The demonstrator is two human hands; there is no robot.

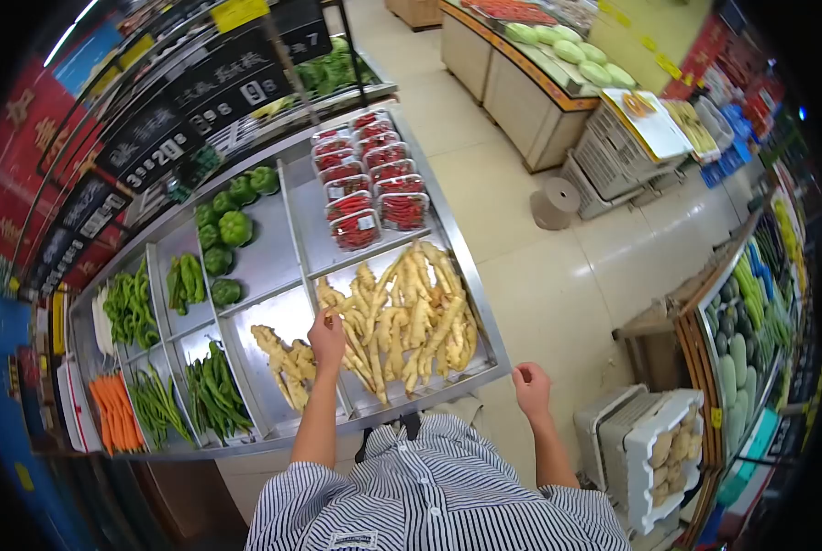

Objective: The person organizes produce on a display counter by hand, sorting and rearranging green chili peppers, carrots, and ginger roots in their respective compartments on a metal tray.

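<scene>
My left hand (pixel 327 339) is over the metal display tray (pixel 291 225), between a smaller heap of ginger (pixel 285 365) on the left and a large heap of ginger (pixel 411 321) on the right. Its fingers are bent together at the left edge of the large heap; whether a piece is between them is too small to tell. My right hand (pixel 531 387) hangs over the floor just beyond the tray's right corner, fingers curled in, with nothing visible in it.
Green peppers (pixel 235 228), packs of red chilies (pixel 354 231) and carrots (pixel 117 411) lie in other tray compartments. Price signs (pixel 200 101) hang at upper left. A crate of potatoes (pixel 675 459) stands at lower right, a round stool (pixel 555 203) on the aisle floor.
</scene>
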